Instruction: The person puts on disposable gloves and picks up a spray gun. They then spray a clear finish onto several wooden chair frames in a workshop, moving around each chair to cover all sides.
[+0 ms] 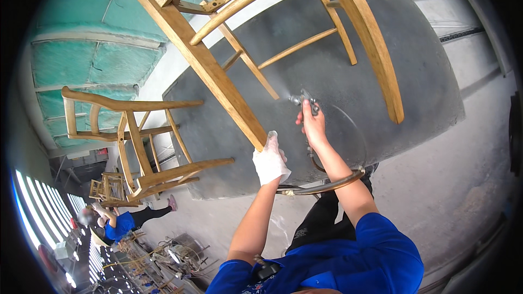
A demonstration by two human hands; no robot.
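My left hand (271, 162), in a white glove, is closed around the near end of a leg of a wooden chair frame (210, 84). The frame is tilted, its legs pointing toward me. Bare, my right hand (314, 125) grips a metal spray gun (306, 100) by its handle. The gun's nozzle points left at the end of a thin leg, and a faint pale mist hangs in front of it. A dark hose (321, 188) runs from the gun and loops below my right forearm.
Beneath the frame lies a large dark board (419, 81). A second wooden chair frame (147, 177) stands on the left. Green filter panels (71, 68) line the far left wall. At lower left, a co-worker (122, 226) in blue is near more chair frames (111, 188) and tangled hoses (182, 256).
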